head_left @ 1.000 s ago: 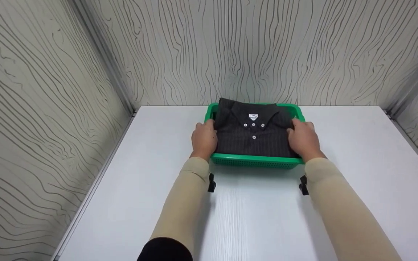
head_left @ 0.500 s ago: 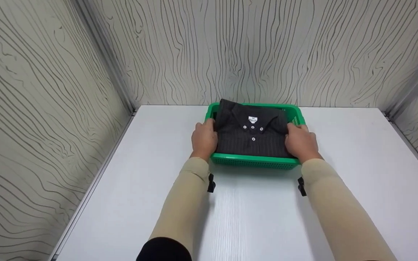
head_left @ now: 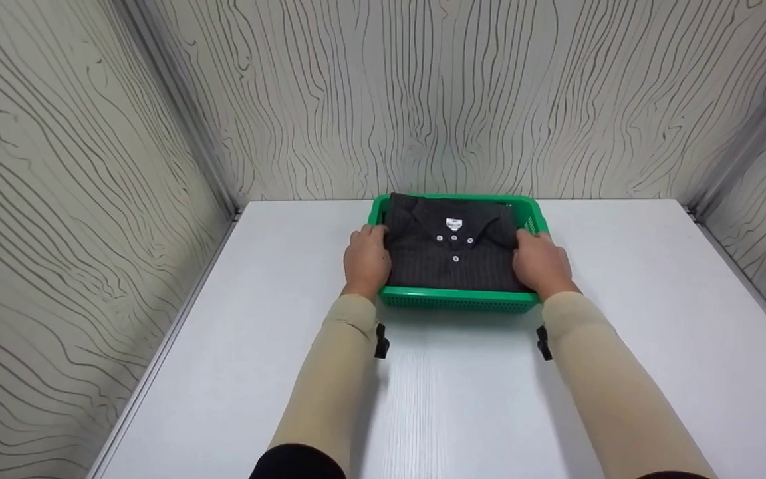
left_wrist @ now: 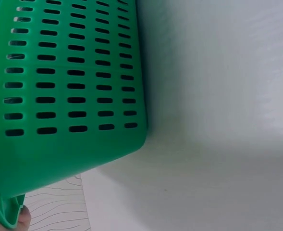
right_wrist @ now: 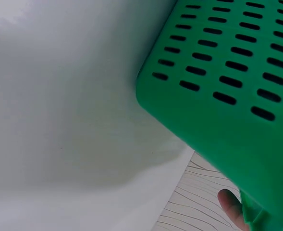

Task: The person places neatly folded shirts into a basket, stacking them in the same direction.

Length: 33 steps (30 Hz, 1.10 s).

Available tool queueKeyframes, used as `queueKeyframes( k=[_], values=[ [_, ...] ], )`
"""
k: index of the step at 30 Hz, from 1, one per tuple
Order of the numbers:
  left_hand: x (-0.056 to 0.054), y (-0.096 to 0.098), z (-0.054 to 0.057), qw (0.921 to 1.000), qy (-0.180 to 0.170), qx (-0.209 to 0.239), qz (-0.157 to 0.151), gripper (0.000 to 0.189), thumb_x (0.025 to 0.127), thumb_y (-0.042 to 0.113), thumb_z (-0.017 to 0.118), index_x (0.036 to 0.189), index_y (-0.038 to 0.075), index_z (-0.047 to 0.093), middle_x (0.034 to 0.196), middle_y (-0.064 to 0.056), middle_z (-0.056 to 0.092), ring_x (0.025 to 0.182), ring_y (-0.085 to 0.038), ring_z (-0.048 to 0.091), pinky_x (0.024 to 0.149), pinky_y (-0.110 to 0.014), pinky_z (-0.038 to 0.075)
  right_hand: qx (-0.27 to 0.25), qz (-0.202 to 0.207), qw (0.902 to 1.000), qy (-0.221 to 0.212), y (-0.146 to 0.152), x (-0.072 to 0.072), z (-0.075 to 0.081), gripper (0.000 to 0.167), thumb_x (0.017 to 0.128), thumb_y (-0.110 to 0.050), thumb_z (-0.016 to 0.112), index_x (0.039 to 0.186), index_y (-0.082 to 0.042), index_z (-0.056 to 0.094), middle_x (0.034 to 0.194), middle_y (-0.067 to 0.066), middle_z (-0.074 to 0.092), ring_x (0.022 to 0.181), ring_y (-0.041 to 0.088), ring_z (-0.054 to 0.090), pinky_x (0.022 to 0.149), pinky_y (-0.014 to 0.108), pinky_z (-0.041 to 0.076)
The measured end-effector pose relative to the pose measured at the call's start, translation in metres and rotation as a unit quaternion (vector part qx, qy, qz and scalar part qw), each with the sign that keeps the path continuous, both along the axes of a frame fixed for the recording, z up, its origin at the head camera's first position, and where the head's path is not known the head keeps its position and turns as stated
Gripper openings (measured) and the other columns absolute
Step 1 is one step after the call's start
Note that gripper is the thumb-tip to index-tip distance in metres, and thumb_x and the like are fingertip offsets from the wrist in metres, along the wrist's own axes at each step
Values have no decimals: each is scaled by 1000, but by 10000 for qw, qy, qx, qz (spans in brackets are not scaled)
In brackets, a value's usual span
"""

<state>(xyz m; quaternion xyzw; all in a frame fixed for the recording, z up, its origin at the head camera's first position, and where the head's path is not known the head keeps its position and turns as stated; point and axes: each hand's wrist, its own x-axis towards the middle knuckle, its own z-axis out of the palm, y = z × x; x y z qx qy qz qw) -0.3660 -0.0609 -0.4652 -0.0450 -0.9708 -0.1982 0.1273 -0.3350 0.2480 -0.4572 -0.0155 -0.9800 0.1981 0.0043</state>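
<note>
A green plastic basket (head_left: 457,297) with slotted walls stands on the white table near the back wall. Inside it lies a folded dark striped button-down shirt (head_left: 423,259), its collar facing up, with a white neck label and white buttons. My left hand (head_left: 366,261) grips the basket's left rim, the thumb side against the shirt's edge. On the opposite side my right hand (head_left: 542,263) holds the right rim, its thumb inside by the shirt. The left wrist view shows fingertips (left_wrist: 24,217) beneath the rim; in the right wrist view a fingertip (right_wrist: 227,199) pokes out below it.
The white table (head_left: 276,319) extends around the basket. A wood-grain patterned wall (head_left: 330,100) rises right behind it, with side walls at left and right joined by grey metal strips (head_left: 177,106).
My right hand has shifted slightly inward along the right rim. The shirt's collar and right shoulder have settled lower and flatter. The head view has moved a little; the left hand keeps its place.
</note>
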Motion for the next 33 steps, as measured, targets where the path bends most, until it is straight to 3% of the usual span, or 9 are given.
queueKeyframes(
  k=[8,14,18,21,25,33],
  values=[
    [-1,-4,0,9981,-18,-617,-21,30,108,16,50,133,13,66,126,-5,60,115,-24,55,94,-39,51,57,105,9997,216,-5,-2,0,46,106,-13,40,148,4,40,139,34,46,127,51,44,102,67,36],
    [-4,-3,4,9967,-186,-786,-65,32,108,18,49,135,13,65,127,-5,59,116,-24,53,95,-40,49,-6,108,9997,228,-4,-5,3,48,106,-14,39,150,4,37,143,34,44,129,49,43,104,66,35],
    [-5,-1,1,9967,-141,-792,-122,33,107,19,51,136,13,66,127,-6,60,116,-24,54,95,-40,49,-172,-26,9997,153,-3,-4,0,51,105,-14,38,152,5,34,145,34,42,131,50,42,106,66,34],
    [-6,-1,-2,9982,-21,-595,-113,31,105,18,54,133,13,68,125,-5,62,115,-24,55,95,-40,50,-363,-159,9991,164,-1,-4,-1,55,103,-15,39,154,5,31,146,35,41,131,51,42,106,66,34],
    [-6,-3,-5,9998,85,72,-134,27,104,15,55,125,13,71,120,-4,65,111,-23,58,95,-39,50,-681,-297,9965,384,0,-4,-4,60,101,-16,42,155,3,27,145,35,44,129,49,46,104,65,37],
    [-5,-11,-6,9929,6,1175,-188,24,105,12,53,120,11,71,115,-5,67,110,-22,60,96,-38,50,-1561,-289,9819,1037,4,-1,-9,58,100,-22,50,153,-3,35,142,25,52,130,44,45,106,62,36]
  ],
)
